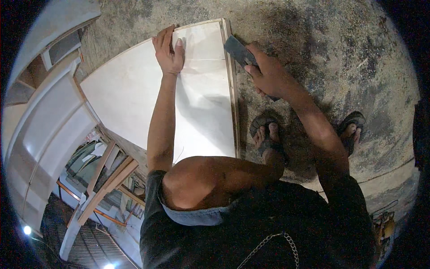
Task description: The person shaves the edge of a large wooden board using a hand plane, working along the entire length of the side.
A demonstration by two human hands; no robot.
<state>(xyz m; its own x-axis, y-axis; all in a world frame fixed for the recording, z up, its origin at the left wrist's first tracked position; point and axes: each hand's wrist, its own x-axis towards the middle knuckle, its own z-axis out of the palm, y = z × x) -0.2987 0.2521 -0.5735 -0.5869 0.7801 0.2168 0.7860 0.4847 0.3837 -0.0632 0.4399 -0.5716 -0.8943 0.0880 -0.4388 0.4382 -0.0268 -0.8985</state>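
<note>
A large white panel (130, 89) with a curved far edge and a wooden border lies before me. My left hand (168, 53) rests on it by the far edge, thumb on the white face and fingers stretched to the rim. In my right hand (268, 71) is a dark, flat rectangular block that looks like a sanding block (238, 49), gripped with the fingers wrapped round it. One end of the block is close to the panel's right edge (230, 85); whether they touch I cannot tell. My bent knee (197, 179) covers the near part of the panel.
My sandalled feet (267, 130) stand on the stained concrete floor (313, 36) right of the panel. At left are a large pale curved piece (49, 121) and wooden boards (107, 193). Lamps (27, 230) shine at the lower left. Clutter (385, 226) lies at the lower right.
</note>
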